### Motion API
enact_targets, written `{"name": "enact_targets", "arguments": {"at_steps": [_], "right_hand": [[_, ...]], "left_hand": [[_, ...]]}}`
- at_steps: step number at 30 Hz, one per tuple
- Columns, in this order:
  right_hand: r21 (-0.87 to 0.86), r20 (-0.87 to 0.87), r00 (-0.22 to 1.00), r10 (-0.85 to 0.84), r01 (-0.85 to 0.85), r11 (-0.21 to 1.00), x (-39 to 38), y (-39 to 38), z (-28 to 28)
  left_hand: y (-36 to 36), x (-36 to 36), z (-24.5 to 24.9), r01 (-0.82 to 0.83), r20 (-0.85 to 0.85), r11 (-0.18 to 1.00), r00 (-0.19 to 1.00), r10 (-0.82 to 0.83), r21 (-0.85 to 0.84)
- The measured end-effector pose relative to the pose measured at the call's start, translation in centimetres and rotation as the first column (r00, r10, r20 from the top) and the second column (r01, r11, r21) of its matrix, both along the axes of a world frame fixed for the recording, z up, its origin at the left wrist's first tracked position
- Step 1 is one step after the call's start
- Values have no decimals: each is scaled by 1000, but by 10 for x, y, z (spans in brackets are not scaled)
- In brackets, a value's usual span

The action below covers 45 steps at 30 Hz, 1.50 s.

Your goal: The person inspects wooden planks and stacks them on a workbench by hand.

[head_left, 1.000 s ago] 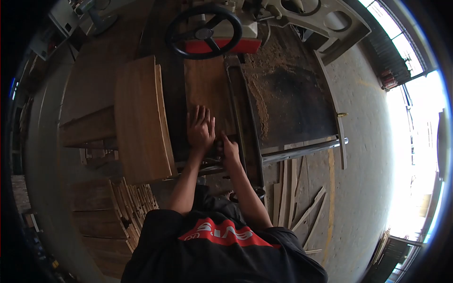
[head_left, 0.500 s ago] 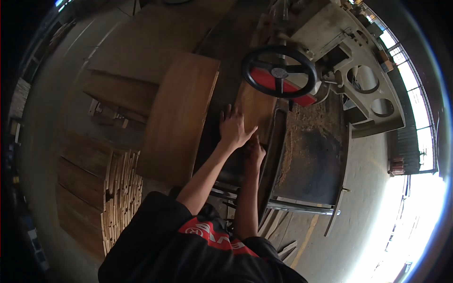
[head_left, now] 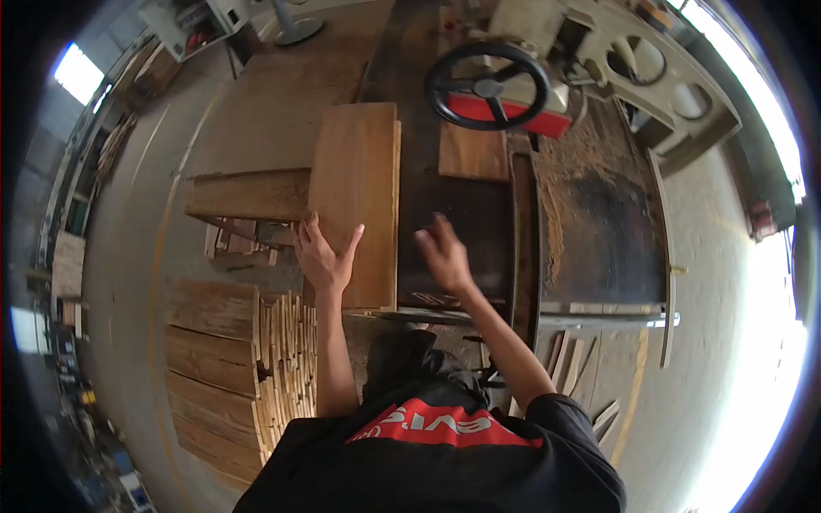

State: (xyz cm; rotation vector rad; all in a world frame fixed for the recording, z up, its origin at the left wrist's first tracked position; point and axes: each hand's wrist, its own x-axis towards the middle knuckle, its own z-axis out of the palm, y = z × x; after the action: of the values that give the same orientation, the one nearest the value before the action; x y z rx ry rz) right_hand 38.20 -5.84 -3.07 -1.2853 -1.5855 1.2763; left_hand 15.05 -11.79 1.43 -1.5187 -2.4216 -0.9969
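Observation:
My left hand (head_left: 327, 256) rests with spread fingers on the left part of a long brown board (head_left: 357, 171), which lies on top of others at the machine's left side. My right hand (head_left: 445, 255) hovers over the dark metal table (head_left: 462, 205), right of the boards, its fingers apart, slightly blurred and holding nothing. Farther up, a shorter brown board (head_left: 473, 154) lies on the dark table, its far end hidden under the red guard (head_left: 505, 113) and black handwheel (head_left: 487, 88).
A sawdust-strewn metal table (head_left: 599, 222) is on the right, beyond a dark rail (head_left: 524, 239). Stacked boards (head_left: 214, 368) stand on the floor at lower left. A metal bar (head_left: 599, 320) runs along the near edge. Offcuts (head_left: 569, 363) lie on the floor.
My left hand has moved from the board under the handwheel to the board stack on the left. My right hand has let go of the short board's near end. That board lies farther under the guard.

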Motion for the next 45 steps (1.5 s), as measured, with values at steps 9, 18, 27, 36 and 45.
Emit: {"name": "enact_targets", "arguments": {"at_steps": [9,18,27,36,45], "right_hand": [[-36,-558,828,56,-92,995,21,-86,8],[10,-302,938,-167,179,984,104,-192,46],[419,533,800,-277,34,907,39,-211,83],[240,140,817,-559,520,820,87,-264,49],[-699,-295,717,-631,289,654,85,-216,-14]], "left_hand": [[-61,74,21,321,185,944,926,-330,75],[-165,143,7,615,534,776,613,-582,141],[-113,159,18,364,866,825,-424,-265,431],[-87,127,-30,130,959,981,227,-169,142],[-39,108,-42,240,986,965,100,-131,104]]}}
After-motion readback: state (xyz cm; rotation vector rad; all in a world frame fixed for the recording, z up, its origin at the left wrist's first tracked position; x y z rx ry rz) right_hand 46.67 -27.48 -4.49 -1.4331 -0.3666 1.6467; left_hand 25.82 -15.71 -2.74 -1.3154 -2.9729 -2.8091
